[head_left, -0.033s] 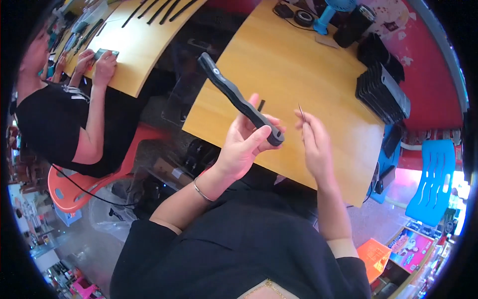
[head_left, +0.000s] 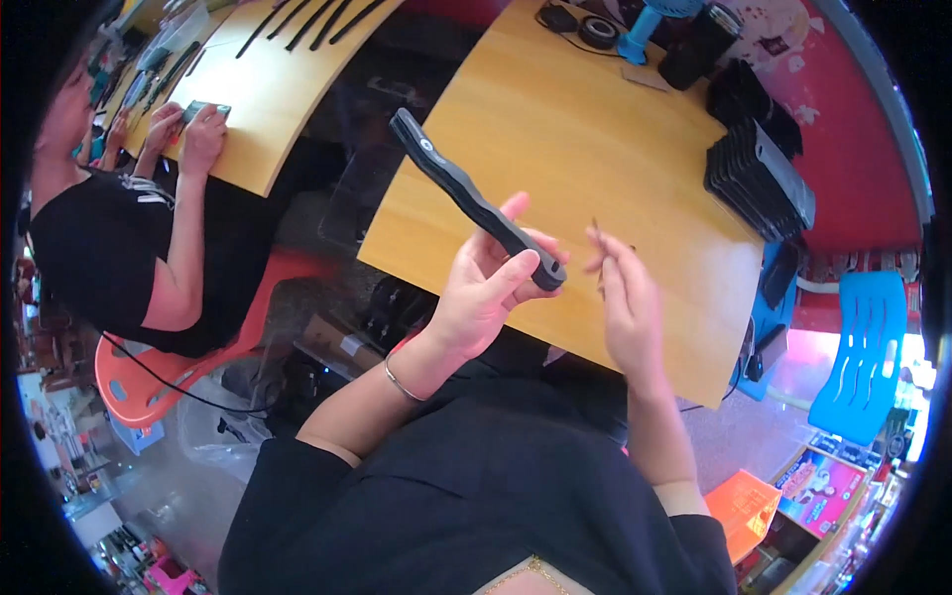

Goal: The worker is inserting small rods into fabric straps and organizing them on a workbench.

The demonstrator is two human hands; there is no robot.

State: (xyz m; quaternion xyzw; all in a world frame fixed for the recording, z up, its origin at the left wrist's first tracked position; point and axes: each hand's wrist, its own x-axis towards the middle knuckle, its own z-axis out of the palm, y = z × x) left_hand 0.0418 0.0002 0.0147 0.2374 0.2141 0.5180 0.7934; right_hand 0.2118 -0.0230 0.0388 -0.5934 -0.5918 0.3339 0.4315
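Over a table [head_left: 555,129], the left hand [head_left: 480,297], fingers curled and thumb pressed down, grips a wavy black strip [head_left: 456,186] by its near end, the rest slanting up and leftward. Just beside it, the right hand [head_left: 629,302], nearly closed, pinches a slim, blurred tool [head_left: 596,231] at its fingertips. Black cases [head_left: 759,183] stand stacked at right, a blue fan [head_left: 647,32] beyond.

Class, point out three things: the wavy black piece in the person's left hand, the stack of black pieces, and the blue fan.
Wavy black piece [head_left: 461,188]: head view, middle of its length.
Stack of black pieces [head_left: 756,180]: head view, the layered edges.
Blue fan [head_left: 644,32]: head view, its stem.
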